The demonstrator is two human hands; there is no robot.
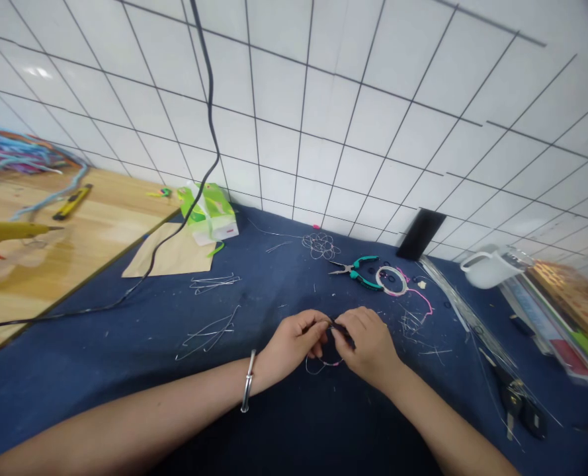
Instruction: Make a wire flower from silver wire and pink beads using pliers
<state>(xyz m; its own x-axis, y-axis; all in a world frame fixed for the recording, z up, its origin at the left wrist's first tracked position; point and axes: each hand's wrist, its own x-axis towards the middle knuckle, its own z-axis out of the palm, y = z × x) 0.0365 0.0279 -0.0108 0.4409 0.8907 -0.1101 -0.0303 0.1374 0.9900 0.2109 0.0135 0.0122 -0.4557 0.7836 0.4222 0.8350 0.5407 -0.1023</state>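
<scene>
My left hand and my right hand meet over the dark blue cloth, fingertips almost touching. Both are closed in a pinch. Between and below them hangs a thin wire loop with pink wrapping on part of it. My left fingers grip this wire. In my right fingers is a small dark thing, mostly hidden, whose kind I cannot make out. Just beyond the hands lie teal-handled pliers, a ring of pale tape with a pink strand, and a flower-shaped wire piece.
Bent wires lie left on the blue cloth. Behind them are tan paper and a tissue pack. A black cable hangs across. At right are a white mug, books and keys.
</scene>
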